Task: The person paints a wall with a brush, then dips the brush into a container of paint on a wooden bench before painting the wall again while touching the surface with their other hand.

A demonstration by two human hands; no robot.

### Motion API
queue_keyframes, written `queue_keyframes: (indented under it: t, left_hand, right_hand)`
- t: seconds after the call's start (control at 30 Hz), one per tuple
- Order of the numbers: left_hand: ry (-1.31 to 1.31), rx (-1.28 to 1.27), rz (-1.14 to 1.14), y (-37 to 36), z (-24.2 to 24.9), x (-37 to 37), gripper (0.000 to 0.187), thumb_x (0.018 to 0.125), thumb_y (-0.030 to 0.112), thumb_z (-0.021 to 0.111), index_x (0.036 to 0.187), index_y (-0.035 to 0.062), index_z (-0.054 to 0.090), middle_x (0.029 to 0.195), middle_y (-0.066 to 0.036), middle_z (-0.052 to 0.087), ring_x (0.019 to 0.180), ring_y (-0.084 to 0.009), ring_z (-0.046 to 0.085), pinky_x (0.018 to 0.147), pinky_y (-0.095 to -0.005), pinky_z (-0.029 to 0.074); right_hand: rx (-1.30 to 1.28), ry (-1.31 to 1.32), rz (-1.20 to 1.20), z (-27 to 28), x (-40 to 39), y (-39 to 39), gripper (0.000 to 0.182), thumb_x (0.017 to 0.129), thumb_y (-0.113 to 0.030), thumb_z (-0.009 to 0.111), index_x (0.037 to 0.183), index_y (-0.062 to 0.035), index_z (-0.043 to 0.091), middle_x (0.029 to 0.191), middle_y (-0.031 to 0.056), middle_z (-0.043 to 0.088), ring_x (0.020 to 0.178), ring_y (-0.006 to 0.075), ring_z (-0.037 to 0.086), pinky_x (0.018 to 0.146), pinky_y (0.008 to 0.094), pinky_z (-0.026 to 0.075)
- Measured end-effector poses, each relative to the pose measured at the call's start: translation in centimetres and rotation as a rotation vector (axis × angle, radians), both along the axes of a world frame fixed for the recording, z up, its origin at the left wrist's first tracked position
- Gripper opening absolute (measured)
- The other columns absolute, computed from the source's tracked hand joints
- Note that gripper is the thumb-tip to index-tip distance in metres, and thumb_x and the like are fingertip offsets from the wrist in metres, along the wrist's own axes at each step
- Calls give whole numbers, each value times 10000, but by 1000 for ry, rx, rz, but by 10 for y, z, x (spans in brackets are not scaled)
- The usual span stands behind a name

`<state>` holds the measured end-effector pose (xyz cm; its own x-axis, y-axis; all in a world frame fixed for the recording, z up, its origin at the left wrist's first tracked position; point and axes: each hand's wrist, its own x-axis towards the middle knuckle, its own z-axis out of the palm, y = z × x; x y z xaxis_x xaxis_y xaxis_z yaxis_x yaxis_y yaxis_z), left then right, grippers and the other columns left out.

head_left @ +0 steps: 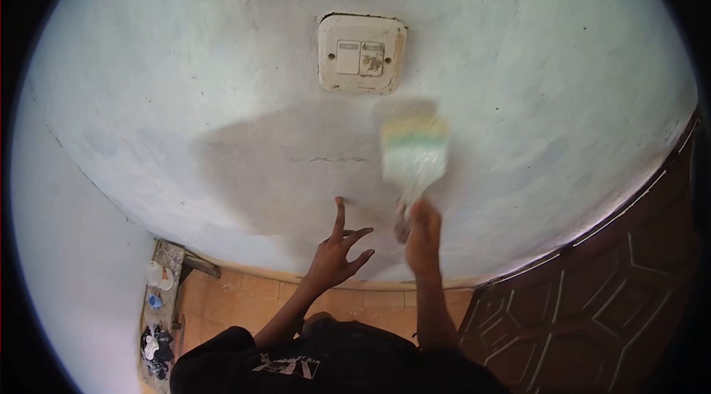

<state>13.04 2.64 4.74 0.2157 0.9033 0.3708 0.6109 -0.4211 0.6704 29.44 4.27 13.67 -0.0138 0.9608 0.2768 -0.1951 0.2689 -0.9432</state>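
Of the two hands below the wall switch (362, 54), with its two rockers, the right hand (424, 238) grips one wide paintbrush (416, 153), blurred, its bristles below and right of the switch; the left hand (333, 261) spreads its fingers lower down. One thin crack (337, 159) marks the pale wall (185, 61) under the switch. Far below-left of it stands one desk (170, 252) with one blue cup (155, 301); orange tiles (229, 298) lie below, one dark panel (563, 327) below-right.

The brush (416, 153) is in the right hand (424, 237), below the switch (361, 57) on the wall (533, 53); a bench (169, 254) stands left.
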Motion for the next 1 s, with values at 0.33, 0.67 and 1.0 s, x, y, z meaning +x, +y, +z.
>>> queue_keyframes:
  t: [0.33, 0.67, 1.0]
  left_hand:
    - [-132, 81, 31, -11, -5, -32, 503, 807, 150, 737, 1284, 111, 580, 1578, -212, 94, 1203, -312, 550, 941, -423, 497]
    - [-262, 98, 70, -10, 6, -77, 496, 777, 68, 729, 1254, 108, 598, 1566, -229, 146, 1249, -318, 508, 1002, -416, 440]
    - [-242, 38, -58, -14, 2, -122, 469, 783, 90, 729, 1237, 120, 612, 1567, -225, 144, 1241, -326, 518, 983, -422, 457]
  right_hand:
    - [-162, 153, 54, -33, 0, 5, 325, 1024, -328, 430, 841, -70, 506, 580, -87, 326, 462, 11, 275, 409, 200, 204]
    - [-32, 170, -65, -36, -45, 32, 416, 1017, -455, 413, 819, -94, 470, 573, -65, 302, 425, 37, 236, 394, 231, 174]
    - [-69, 147, 37, -8, -106, 18, 422, 988, -487, 464, 854, -87, 477, 548, -70, 297, 435, 43, 261, 396, 227, 197]
